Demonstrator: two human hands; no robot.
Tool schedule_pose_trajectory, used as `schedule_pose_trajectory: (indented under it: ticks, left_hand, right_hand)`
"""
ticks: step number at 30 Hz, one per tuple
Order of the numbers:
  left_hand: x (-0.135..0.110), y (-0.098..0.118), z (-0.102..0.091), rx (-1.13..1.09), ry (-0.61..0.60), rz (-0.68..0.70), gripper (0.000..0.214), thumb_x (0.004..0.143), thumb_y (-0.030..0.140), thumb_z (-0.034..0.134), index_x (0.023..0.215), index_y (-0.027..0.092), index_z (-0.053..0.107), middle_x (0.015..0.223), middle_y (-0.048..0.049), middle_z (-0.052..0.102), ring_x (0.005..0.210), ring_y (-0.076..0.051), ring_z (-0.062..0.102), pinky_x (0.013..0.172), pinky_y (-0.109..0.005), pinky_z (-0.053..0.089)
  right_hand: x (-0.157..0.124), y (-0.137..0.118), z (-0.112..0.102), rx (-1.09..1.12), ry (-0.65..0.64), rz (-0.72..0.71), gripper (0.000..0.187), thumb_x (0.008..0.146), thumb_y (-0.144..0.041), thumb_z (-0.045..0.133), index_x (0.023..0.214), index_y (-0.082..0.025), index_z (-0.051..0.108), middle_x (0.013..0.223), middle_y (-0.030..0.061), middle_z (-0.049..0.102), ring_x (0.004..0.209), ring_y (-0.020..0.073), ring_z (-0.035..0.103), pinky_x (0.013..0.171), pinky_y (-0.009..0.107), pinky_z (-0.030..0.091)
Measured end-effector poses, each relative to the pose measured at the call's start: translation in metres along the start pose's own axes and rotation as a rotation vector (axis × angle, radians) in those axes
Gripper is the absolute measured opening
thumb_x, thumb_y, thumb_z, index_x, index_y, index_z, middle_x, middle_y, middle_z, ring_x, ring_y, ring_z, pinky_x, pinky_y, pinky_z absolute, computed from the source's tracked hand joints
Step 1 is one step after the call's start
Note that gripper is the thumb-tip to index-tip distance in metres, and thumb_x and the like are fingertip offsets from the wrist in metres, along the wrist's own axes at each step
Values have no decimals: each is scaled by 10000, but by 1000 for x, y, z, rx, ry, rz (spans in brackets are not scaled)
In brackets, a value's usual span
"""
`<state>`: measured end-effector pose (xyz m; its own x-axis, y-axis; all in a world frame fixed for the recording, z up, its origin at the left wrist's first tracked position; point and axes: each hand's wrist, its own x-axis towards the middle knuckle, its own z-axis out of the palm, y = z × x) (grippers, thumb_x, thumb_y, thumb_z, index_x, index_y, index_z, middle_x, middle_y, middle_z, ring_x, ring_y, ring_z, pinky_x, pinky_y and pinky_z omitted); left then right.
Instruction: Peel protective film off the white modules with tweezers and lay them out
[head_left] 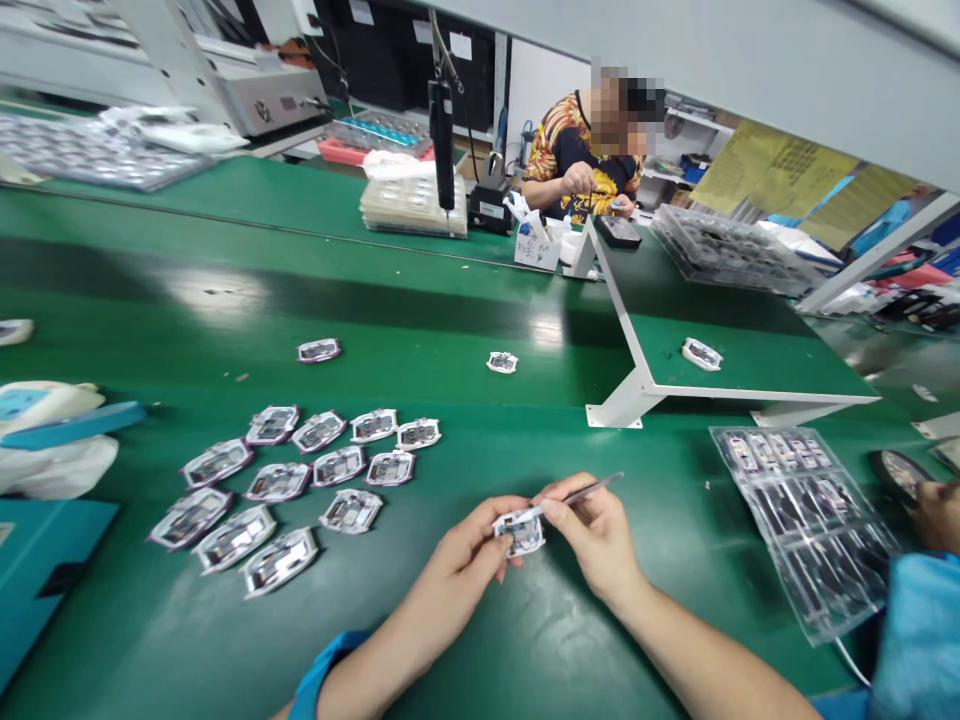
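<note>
My left hand (474, 548) is closed around the edge of a small white device housing (523, 535) with a circuit board and small parts showing inside. In my right hand (589, 525) is a slim grey metal tool that looks like tweezers (596, 487), pinched between thumb and fingers. Its front end reaches over the housing's upper edge; the very tip is too small to make out. Left of my hands, several similar housings (351, 510) lie in rows on the green bench (420, 640), open side up.
At right lies a clear compartment tray (787, 540) of parts, beside another person's hand (939, 515). A raised green shelf (750, 350) holds one housing. A hanging electric screwdriver (442, 140) and a blue folder (45, 570) are around. Across the bench sits a co-worker (570, 150).
</note>
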<state>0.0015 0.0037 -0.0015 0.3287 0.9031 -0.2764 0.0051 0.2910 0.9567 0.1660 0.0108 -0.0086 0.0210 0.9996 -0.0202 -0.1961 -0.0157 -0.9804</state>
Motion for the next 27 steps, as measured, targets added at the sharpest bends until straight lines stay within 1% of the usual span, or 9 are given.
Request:
schedule_pose_trajectory:
  ticks: [4, 11, 16, 20, 27]
  left_hand:
    - [0, 0, 0, -21, -1, -10, 306, 795, 291, 553, 1055, 157, 643, 704, -9, 620, 627, -163, 537, 577, -254, 442]
    - [0, 2, -3, -9, -19, -53, 327, 794, 297, 547, 1078, 165, 640, 743, -10, 616, 650, -159, 539, 580, -254, 426]
    - [0, 7, -3, -34, -23, -66, 327, 776, 291, 554, 1064, 166, 646, 789, -21, 633, 663, -162, 546, 589, -258, 430]
    - [0, 10, -3, -33, -29, -66, 334, 773, 292, 551, 1064, 161, 650, 779, -17, 632, 653, -157, 542, 577, -253, 425]
    - [-2, 9, -5, -3, -52, -56, 377, 776, 334, 572, 1094, 145, 646, 732, -11, 630, 637, -159, 541, 565, -254, 418]
  right_hand:
    - [0, -2, -1, 17, -31, -13, 138, 772, -320, 764, 761, -215, 675, 746, 10, 721, 700, 167, 658, 669, 278, 522]
    - [0, -2, -3, 34, -56, -41, 88, 785, -276, 763, 782, -223, 693, 778, 5, 739, 719, 151, 674, 679, 251, 533]
    - [0, -2, -1, 56, -82, -89, 59, 790, -237, 759, 792, -230, 700, 797, 3, 743, 756, 154, 689, 701, 252, 546]
    - [0, -3, -1, 69, -107, -138, 49, 801, -229, 750, 799, -230, 700, 791, 8, 737, 744, 158, 684, 677, 258, 549]
    - [-1, -5, -2, -6, -121, -203, 43, 816, -202, 733, 804, -227, 700, 785, 16, 736, 765, 162, 675, 704, 267, 531]
